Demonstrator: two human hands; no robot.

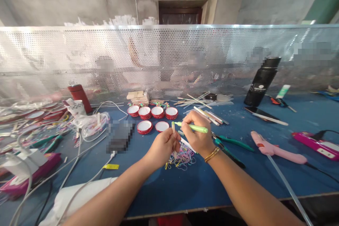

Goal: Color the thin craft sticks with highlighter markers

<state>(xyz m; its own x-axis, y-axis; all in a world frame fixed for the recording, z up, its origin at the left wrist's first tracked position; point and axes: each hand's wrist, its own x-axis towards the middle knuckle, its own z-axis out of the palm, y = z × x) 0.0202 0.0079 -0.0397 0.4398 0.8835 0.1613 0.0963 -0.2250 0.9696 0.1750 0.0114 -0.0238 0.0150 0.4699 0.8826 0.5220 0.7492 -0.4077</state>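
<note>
Pinching a pale stick (173,126), left hand (161,146) closed; right hand (197,139) grips green pen (196,128); red lids (157,112) seemingly white-lined.

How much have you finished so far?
Done, it seems: six red round lids lined up. In hand: the left hand holds a pale stick, and the right hand holds a green pen at it. Left, probably: the pile of sticks behind and the loose rubber bands.

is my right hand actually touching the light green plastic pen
Touching. The head view shows the right hand closed around the light green plastic pen, with both ends sticking out of the grip.
</note>
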